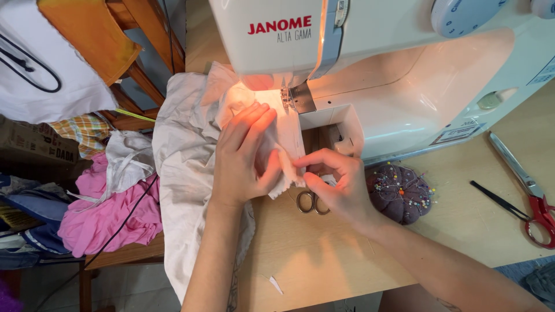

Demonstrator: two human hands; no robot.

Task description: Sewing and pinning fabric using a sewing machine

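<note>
A white sewing machine (404, 75) stands on a wooden table (324, 254), its lamp lighting the presser foot (287, 98). A pale white cloth (185, 173) lies under the foot and hangs off the table's left edge. My left hand (243, 156) lies flat on the cloth just in front of the foot, fingers pointing toward the needle. My right hand (335, 182) pinches the cloth's near right edge between thumb and fingers. Small metal scissors (312, 203) lie on the table, partly hidden under my right hand.
A dark purple pincushion (400, 192) full of coloured pins sits right of my right hand. Red-handled shears (529, 190) lie at the table's right edge. Pink and other fabrics (104, 214) are piled on the left by a wooden chair (115, 40). A small scrap (275, 283) lies near the front edge.
</note>
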